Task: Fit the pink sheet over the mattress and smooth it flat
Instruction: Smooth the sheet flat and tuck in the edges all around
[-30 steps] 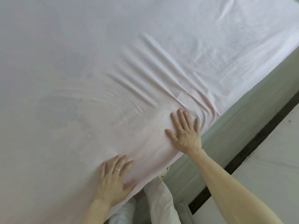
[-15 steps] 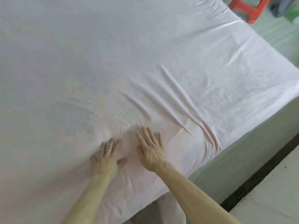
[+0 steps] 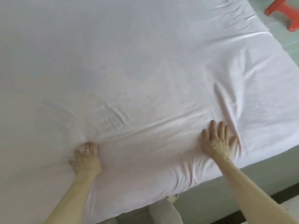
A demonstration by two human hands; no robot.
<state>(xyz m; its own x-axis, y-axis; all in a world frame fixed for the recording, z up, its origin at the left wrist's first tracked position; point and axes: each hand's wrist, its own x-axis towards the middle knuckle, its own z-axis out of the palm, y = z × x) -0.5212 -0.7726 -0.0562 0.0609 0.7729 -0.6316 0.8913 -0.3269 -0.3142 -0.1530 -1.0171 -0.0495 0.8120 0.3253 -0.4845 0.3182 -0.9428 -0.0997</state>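
Since the earlier frame both hands have moved apart on the pink sheet (image 3: 145, 62) covering the mattress (image 3: 271, 168); left hand (image 3: 85, 157) grips bunched fabric with curled fingers, right hand (image 3: 218, 139) presses flat, fingers straight and spread.

**Sheet on mattress, partly smoothed**

Pale pink sheet (image 3: 145, 70) spread over the mattress (image 3: 202, 199), its near edge hanging past the wrists. Creases fan from a bunch gathered under the curled left fingers (image 3: 91, 145). One long fold runs from there to the flat right fingers (image 3: 218, 128). A raised diagonal ridge lies just beside the right fingers, on their outer side. Behind that wrist the mattress's grey-green side shows.
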